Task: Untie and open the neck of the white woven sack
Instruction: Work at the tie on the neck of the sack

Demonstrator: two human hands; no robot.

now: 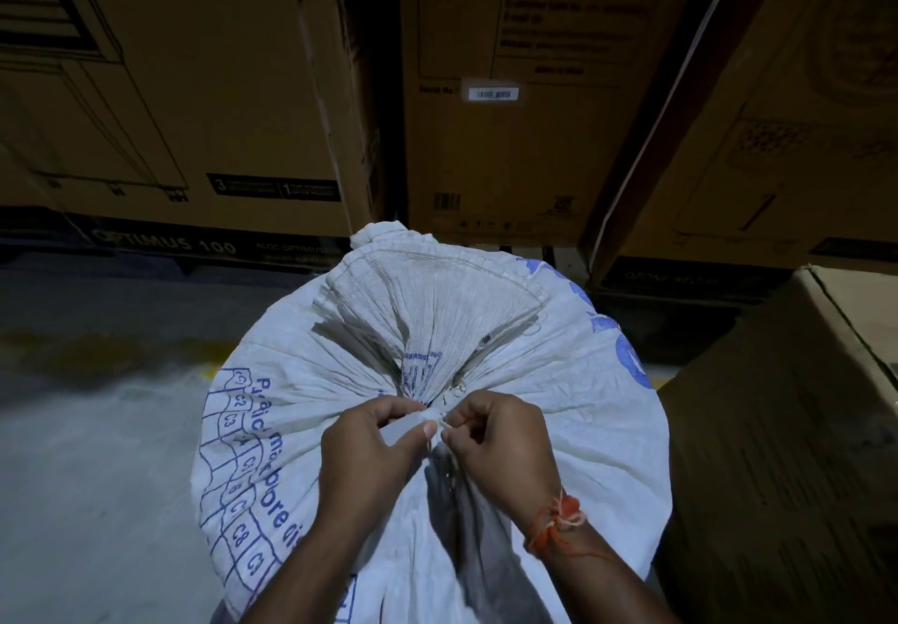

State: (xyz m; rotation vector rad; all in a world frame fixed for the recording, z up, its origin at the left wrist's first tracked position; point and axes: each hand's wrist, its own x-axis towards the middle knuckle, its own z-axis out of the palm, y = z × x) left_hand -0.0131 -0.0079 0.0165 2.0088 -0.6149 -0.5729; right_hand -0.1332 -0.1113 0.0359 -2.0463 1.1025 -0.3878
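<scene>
At the gathered neck of the white woven sack, which stands on the floor just before the stacked cartons, your two hands meet.

Item: left hand, closed, thumb and forefinger pinched on a pale fold or strip at the neck; which of the two, you cannot tell from here.

Item: right hand, closed, fingertips nipping a thin white tie beside the neck; orange thread on that wrist.

Item: neck, still bunched tight, pleats radiating outward; not yet open.

Risks: tug the wrong strand and the knot likely cinches harder. Thin cord may slip your pinch or fray. Dim light hides the knot's lay, so you may misjudge it. Pull hard toward yourself and the full sack may tip from the cartons.
</scene>
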